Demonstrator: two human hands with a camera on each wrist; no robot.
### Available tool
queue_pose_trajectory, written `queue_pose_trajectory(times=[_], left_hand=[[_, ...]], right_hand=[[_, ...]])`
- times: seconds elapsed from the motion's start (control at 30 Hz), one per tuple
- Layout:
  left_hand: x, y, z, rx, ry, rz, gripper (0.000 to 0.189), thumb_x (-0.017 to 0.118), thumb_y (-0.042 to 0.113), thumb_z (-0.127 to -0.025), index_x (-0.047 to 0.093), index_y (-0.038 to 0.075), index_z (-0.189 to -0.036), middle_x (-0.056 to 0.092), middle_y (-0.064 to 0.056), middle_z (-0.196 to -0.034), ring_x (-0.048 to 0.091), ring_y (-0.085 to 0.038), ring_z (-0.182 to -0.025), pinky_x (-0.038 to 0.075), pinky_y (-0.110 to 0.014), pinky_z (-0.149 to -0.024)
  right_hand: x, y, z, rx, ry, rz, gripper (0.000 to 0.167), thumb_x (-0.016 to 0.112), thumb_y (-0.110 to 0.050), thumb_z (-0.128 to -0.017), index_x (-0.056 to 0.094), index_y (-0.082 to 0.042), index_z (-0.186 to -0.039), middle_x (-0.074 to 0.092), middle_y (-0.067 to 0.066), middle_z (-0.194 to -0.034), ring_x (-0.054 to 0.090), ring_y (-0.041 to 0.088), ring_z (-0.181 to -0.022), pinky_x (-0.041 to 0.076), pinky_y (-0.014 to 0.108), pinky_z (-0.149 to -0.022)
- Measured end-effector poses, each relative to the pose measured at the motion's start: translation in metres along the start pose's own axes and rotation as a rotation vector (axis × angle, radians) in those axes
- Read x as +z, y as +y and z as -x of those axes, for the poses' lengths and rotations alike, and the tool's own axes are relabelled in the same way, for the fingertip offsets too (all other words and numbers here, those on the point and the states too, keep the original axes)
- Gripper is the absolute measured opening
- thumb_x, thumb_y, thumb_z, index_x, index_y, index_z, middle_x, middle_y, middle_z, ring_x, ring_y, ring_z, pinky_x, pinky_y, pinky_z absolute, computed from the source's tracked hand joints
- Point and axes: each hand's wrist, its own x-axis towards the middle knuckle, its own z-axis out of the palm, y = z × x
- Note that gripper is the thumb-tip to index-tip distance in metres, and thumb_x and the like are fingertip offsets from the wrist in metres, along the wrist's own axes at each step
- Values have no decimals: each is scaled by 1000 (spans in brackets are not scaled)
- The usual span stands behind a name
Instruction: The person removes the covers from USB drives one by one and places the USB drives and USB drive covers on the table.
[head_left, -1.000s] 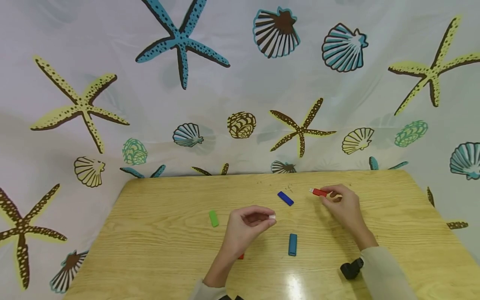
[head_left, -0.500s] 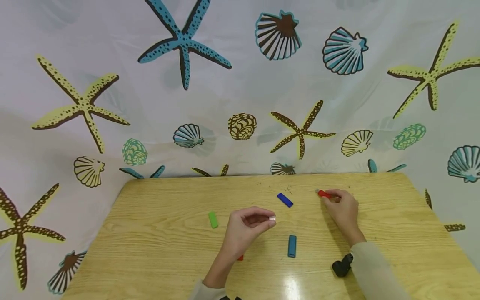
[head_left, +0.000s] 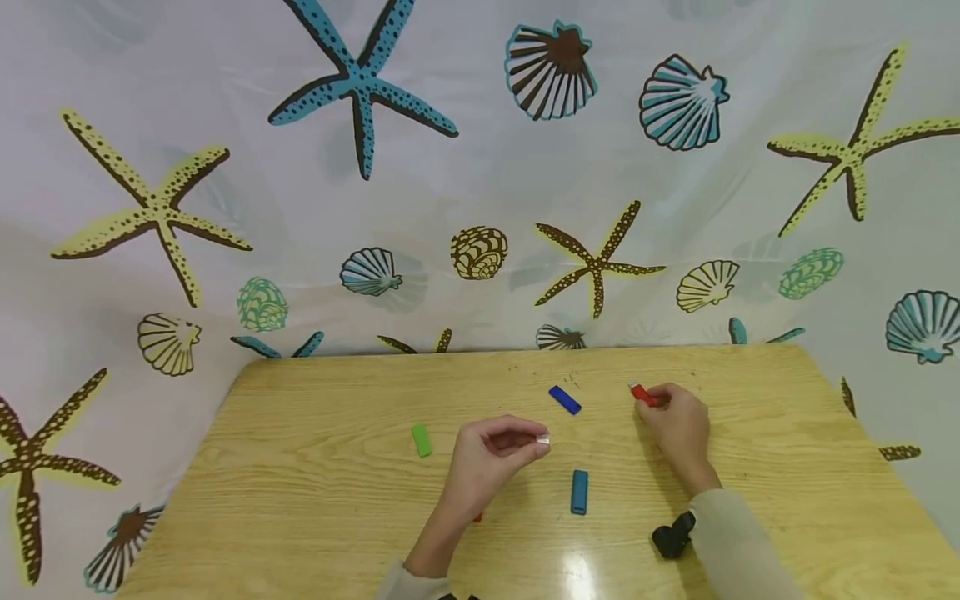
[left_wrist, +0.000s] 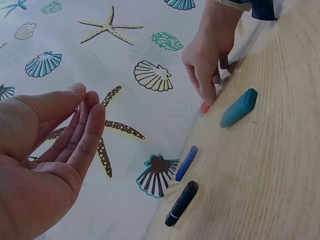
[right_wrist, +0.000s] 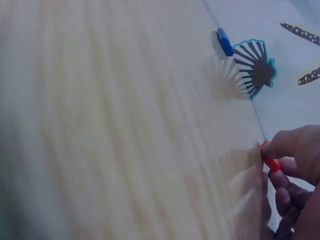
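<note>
In the head view my left hand (head_left: pixel 487 467) is raised over the table, pinching a small clear-white piece (head_left: pixel 543 439) between thumb and fingertips. My right hand (head_left: pixel 678 425) pinches a red USB stick (head_left: pixel 643 394) with its metal plug pointing left and away. The right wrist view shows the red stick (right_wrist: pixel 271 162) between thumb and fingers, low over the table near its far edge. A blue USB stick (head_left: pixel 565 399) lies between the hands, farther back. Nearer lies a teal USB stick (head_left: pixel 579 492). In the left wrist view, my left hand's (left_wrist: pixel 55 145) pinched piece cannot be made out.
A green stick (head_left: pixel 422 440) lies left of my left hand. Another red thing (head_left: pixel 478 517) is mostly hidden behind the left wrist. A dark stick (left_wrist: pixel 181 204) shows in the left wrist view. The wooden table (head_left: pixel 322 483) meets a patterned curtain (head_left: pixel 420 200) at the back.
My right hand has shifted slightly left and lower with the red USB stick, whose plug has tilted from pointing left to pointing more away. My left hand stays nearly still.
</note>
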Motion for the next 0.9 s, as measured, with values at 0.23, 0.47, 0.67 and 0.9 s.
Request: queue_pose_trajectory(times=[0.23,0.47,0.67,0.9], left_hand=[[-1,-1,0,4,7,-5,15,82,4,-88,79,3,-103,76,-12,-100,75,-22,-90,63,-34,-80],[-2,-4,0,11,2,-9,16,82,5,-88,79,3,-104,76,-13,-101,75,-22,-90,63,-34,-80],[1,-9,-3,11,3,-27,18,82,6,-89,78,1,-105,76,-12,-101,75,-21,-89,63,-33,-79],[12,-21,-15,-3,-6,-58,18,80,6,-90,77,1,-107,75,-12,-103,74,-22,-91,63,-29,-79]], right_hand=[[5,-3,0,2,39,34,19,77,-15,-87,75,2,-94,73,14,-83,66,29,-74,49,34,-62],[3,-4,2,24,26,34,22,76,-17,-89,74,3,-96,72,16,-87,66,30,-77,51,38,-66],[0,-4,4,39,7,3,25,77,-19,-89,73,4,-99,72,17,-91,66,30,-81,52,38,-68],[-6,-4,7,35,4,-44,26,77,-19,-91,74,3,-103,71,17,-94,65,31,-85,51,34,-68]])
